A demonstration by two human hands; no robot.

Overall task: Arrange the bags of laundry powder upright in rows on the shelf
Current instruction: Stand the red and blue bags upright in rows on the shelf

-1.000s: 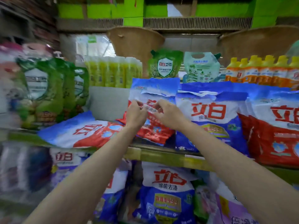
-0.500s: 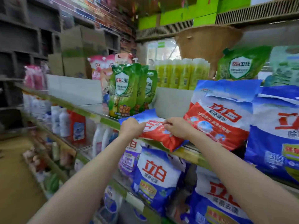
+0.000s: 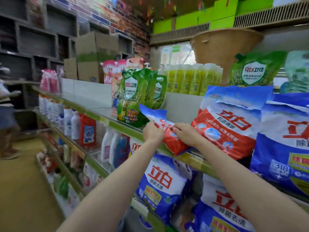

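Both hands, left hand point(image 3: 153, 132) and right hand point(image 3: 185, 133), grip red bag point(image 3: 168, 139) at shelf point(image 3: 127, 128) front edge. Looks floppy, powder-heavy; I'd grab sides.

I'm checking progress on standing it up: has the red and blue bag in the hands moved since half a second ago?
Yes. The red and blue bag has tipped up: its blue top now rises against the green pouches, off the shelf edge.
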